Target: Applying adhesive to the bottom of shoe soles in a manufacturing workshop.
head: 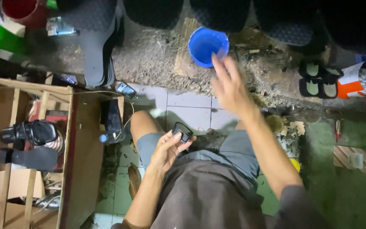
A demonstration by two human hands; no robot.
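My left hand (168,148) clamped a small black strap piece (182,130) above my knees, while my right hand (229,85), fingers apart and blurred, stretched toward the blue cup (204,44) on the far ground. To my mind, a firm pinch near the piece's edge kept it steady. There was no surface: only dirty floor tiles (189,106) and rough concrete. A wooden rack (68,127) with a black sandal (30,131) stood left; dark soles (94,42) lined the far side.
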